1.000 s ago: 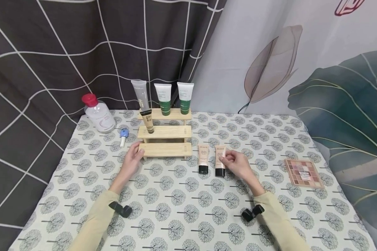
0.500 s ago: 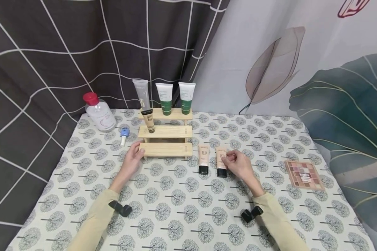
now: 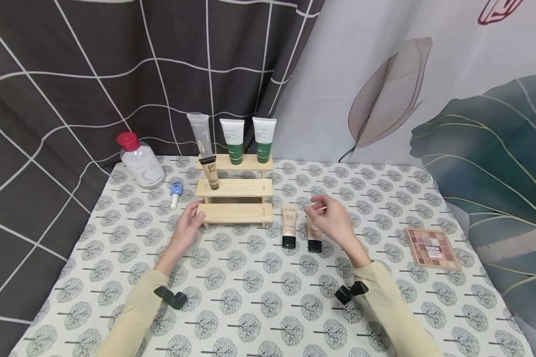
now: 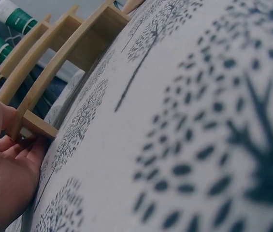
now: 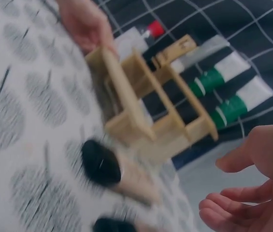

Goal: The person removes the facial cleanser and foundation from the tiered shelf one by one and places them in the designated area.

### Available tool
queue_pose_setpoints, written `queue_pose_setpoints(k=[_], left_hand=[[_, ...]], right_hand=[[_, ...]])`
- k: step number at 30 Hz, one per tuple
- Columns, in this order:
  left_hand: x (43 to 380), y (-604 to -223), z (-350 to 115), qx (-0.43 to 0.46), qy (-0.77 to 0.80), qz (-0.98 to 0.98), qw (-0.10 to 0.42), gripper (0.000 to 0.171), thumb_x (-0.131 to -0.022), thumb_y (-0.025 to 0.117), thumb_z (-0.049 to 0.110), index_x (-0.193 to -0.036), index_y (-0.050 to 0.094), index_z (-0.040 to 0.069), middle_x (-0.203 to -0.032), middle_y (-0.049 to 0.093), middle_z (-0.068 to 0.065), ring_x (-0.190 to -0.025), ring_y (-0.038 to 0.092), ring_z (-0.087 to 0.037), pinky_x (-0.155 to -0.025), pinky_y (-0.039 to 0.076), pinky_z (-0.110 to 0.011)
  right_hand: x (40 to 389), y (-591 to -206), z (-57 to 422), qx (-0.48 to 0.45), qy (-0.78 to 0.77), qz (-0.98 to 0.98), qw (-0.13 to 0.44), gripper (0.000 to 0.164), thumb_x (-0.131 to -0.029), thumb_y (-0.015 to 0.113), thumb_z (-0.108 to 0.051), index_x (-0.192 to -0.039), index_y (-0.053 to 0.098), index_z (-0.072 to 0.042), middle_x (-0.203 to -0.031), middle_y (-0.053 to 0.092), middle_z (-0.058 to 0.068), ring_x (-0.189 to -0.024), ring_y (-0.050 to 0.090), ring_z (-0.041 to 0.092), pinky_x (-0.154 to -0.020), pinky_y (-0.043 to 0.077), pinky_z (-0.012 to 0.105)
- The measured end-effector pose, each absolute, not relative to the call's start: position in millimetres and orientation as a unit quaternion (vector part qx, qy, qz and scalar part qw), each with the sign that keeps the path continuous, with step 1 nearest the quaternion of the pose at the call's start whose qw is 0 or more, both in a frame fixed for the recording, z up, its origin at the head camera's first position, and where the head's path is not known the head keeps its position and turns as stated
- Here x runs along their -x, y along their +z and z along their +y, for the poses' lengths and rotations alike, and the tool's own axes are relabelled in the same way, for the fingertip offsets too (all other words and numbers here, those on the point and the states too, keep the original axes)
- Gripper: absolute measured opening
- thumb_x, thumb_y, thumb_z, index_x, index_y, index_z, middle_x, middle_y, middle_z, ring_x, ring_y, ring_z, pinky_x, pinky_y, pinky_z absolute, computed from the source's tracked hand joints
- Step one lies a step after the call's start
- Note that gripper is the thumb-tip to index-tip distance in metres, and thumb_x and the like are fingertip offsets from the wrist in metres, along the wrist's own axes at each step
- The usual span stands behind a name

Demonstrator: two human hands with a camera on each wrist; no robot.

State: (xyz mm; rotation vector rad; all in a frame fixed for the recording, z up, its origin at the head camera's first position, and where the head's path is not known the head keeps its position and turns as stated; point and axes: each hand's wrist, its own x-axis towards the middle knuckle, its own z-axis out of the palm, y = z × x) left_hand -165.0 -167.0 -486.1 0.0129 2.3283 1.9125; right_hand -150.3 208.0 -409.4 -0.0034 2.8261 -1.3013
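Note:
My left hand [image 3: 189, 225] holds the left end of the lowest step of a wooden stepped rack [image 3: 234, 213]; in the left wrist view its fingers [image 4: 27, 152] reach under the step. My right hand [image 3: 332, 220] hovers over the right-hand BB cream tube [image 3: 314, 238] and hides its upper part. In the right wrist view the thumb and fingers are apart with nothing between them. Another BB cream tube [image 3: 289, 225] lies beside it, black cap toward me. On the middle step stands a small beige tube [image 3: 210, 173]. The top step bears a grey tube [image 3: 200, 134] and two green-and-white tubes [image 3: 233, 141].
Left of the rack stands a clear bottle with a red cap [image 3: 141, 161]. Nearer the rack lies a small blue-and-white item [image 3: 175, 195]. An eyeshadow palette [image 3: 432, 247] lies at the right on the tree-print tablecloth [image 3: 250, 297]. Curtains hang behind.
The right hand has let go of the right BB cream tube and risen slightly away, up and left over it. The tube lies on the cloth. The left hand has stayed on the rack.

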Motion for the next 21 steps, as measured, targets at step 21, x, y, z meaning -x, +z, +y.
queue_pose_setpoints(k=[21], left_hand=[[165.1,-487.4,-167.0,-0.003,0.636,0.768,0.071,0.055,-0.110,0.040,0.019,-0.158,0.021,-0.002,-0.166,0.022,-0.025,-0.152,0.029,-0.039,-0.129,0.024,-0.045]], right_hand=[[199.4,-375.3,100.0,0.106,-0.526,0.841,0.069,0.041,-0.095,0.068,-0.013,-0.132,0.059,0.001,-0.124,0.068,0.017,-0.112,0.069,0.030,-0.099,0.060,0.035]])
